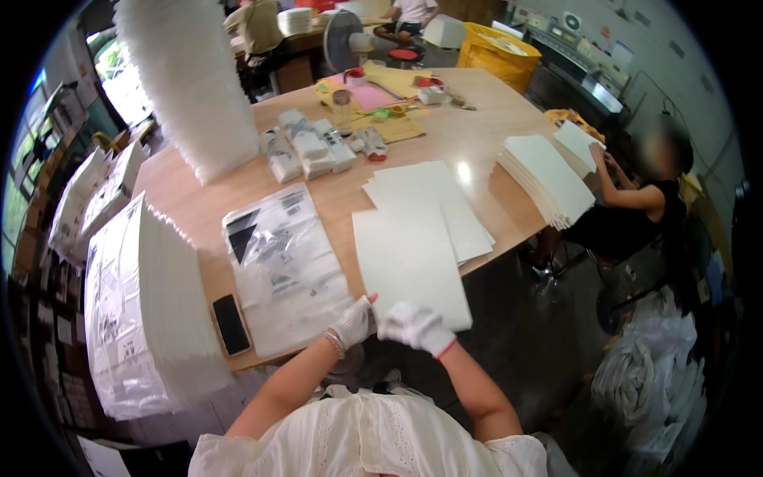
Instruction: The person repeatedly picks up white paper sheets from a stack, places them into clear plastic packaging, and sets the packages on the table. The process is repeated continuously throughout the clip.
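Note:
Before me on the wooden table is a stack of white sheets [413, 262], fanned into two overlapping groups, the nearer one jutting past the front edge. My left hand [354, 321], in a white glove with a bare fingertip showing, grips the near left corner of the top sheet. Over the sheet's near edge lies my right hand [415, 326], also in a white glove; motion smears its fingers, so their hold is unclear. A flat clear plastic packet with dark print [286, 270] is left of the sheets, beside a black phone [231, 324].
Tall white stacks [187, 87] [147, 310] stand at left. White wrapped packs [308, 147], a glass jar [342, 111] and tape rolls [354, 77] lie farther back. At right, a seated person [648, 187] handles sheets by another stack [544, 175]. A fan [343, 40] stands behind.

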`<state>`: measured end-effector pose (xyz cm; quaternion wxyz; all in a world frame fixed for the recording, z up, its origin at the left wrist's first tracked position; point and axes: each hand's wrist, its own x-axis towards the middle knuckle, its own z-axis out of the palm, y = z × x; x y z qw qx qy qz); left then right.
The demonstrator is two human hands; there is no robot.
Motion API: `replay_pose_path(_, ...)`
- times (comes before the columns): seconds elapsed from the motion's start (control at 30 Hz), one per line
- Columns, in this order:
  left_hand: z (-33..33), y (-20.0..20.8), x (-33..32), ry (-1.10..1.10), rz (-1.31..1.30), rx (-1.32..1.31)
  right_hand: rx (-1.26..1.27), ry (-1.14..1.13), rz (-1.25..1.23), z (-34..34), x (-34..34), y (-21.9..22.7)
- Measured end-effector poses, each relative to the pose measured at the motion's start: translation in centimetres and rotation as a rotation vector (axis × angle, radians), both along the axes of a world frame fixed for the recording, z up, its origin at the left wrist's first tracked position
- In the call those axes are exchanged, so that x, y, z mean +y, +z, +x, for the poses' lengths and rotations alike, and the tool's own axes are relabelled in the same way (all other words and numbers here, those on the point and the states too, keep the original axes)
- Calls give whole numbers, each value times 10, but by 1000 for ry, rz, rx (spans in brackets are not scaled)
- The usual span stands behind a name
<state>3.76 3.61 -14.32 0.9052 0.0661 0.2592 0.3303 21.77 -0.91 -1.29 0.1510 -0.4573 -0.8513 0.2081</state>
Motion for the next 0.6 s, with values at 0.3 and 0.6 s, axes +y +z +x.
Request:
replay_pose_path(0.3,-24,67,-83,-141,1413,1648,1354,-595,-735,-4,-50,-113)
replay_pose_path(0.6,-123,207,-52,550,1576,2331,1099,-793,-309,-64,-63,-66)
